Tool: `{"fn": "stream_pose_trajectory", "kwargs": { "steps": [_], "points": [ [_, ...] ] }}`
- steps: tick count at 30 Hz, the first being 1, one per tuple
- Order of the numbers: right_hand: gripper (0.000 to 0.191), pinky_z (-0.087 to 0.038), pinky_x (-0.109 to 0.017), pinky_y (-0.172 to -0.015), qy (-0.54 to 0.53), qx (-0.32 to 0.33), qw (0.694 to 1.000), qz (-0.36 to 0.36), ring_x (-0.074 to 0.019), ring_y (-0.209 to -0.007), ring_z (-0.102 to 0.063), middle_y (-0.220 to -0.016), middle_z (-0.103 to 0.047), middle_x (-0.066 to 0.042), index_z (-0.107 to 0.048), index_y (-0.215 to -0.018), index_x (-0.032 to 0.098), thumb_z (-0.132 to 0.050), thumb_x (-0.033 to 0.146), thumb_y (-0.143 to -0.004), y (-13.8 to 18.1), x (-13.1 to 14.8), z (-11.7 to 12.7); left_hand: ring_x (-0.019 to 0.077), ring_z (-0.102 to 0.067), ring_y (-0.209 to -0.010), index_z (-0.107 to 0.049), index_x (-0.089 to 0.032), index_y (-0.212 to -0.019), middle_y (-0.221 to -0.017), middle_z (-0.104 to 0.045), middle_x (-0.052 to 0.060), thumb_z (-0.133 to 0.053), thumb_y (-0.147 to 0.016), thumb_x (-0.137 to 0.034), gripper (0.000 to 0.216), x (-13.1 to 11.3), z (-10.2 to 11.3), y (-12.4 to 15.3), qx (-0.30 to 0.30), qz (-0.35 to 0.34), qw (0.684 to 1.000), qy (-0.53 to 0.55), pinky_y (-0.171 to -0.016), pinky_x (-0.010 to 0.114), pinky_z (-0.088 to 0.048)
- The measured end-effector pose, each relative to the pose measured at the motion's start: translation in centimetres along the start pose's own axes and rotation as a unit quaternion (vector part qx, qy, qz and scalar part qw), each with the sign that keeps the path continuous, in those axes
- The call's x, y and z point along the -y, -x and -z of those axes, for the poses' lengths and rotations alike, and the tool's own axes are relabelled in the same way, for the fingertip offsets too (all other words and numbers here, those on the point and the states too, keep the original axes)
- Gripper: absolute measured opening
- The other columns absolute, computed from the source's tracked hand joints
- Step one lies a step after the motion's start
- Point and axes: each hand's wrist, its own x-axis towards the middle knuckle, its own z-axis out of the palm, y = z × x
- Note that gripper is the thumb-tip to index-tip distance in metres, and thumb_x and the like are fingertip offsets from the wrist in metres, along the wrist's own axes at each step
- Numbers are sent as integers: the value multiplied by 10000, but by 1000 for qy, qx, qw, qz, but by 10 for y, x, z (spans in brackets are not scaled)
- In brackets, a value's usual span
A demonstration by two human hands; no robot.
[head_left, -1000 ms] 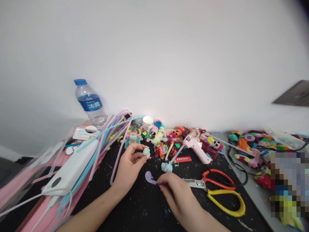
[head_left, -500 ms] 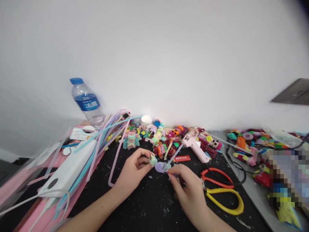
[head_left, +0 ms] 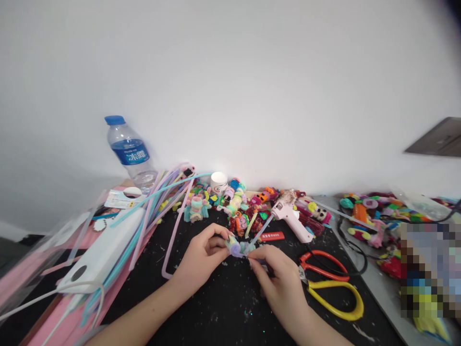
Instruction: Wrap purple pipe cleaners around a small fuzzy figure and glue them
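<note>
Between thumb and fingers, my left hand point(head_left: 209, 252) pinches a small pale yellow-green fuzzy piece, mostly hidden by the fingertips. Against it sits a lilac pipe cleaner point(head_left: 236, 249) coiled into a small disc. My right hand point(head_left: 275, 269) is closed on the other end of this lilac pipe cleaner, its fingers curled. Just beyond the fingertips a pale blue stem slants up toward a pink glue gun point(head_left: 293, 221). Right of my right hand lie scissors point(head_left: 334, 288) with one red and one yellow handle.
Many colourful fuzzy figures point(head_left: 236, 199) line the wall behind a black mat point(head_left: 216, 307). A white power strip point(head_left: 104, 250), loose pipe cleaners point(head_left: 173, 187) and a water bottle point(head_left: 129, 154) stand left. A red label point(head_left: 272, 236) lies near the glue gun.
The lilac coil has shifted slightly left and now meets the pale piece in my left hand. My left hand has edged right; the right hand has barely moved.
</note>
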Motion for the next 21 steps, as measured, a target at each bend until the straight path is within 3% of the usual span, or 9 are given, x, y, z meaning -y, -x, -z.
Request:
{"fn": "stream_pose_trajectory", "kwargs": {
  "steps": [7, 13, 21],
  "points": [
    [101, -449, -246, -620, 10, -3, 1000, -21, -153, -664, -607, -719, -653, 5, -605, -767, 201, -561, 136, -830, 0, -6, 1, 131, -576, -831, -513, -191, -834, -991, -561, 22, -583, -718, -43, 201, 1, 2, 1, 49, -12, 998, 35, -708, 241, -448],
    [102, -435, -239, -596, 17, 0, 999, -44, -148, -635, -597, -693, -646, 8, -599, -739, 196, -564, 147, -821, -1, -8, 1, 156, -542, -921, -518, -192, -910, -978, -545, 34, -574, -795, -128, 143, -3, 3, 4, 100, -31, 993, 53, -793, 266, -440],
    [122, -419, -239, -577, 26, 9, 999, -23, -150, -617, -584, -669, -630, 4, -588, -711, 194, -555, 148, -819, 2, -4, 0, 152, -548, -901, -488, -200, -867, -1027, -522, 25, -735, -678, -139, 317, 3, 1, 5, 86, -49, 995, 14, -820, 301, -467]
  ]
}}
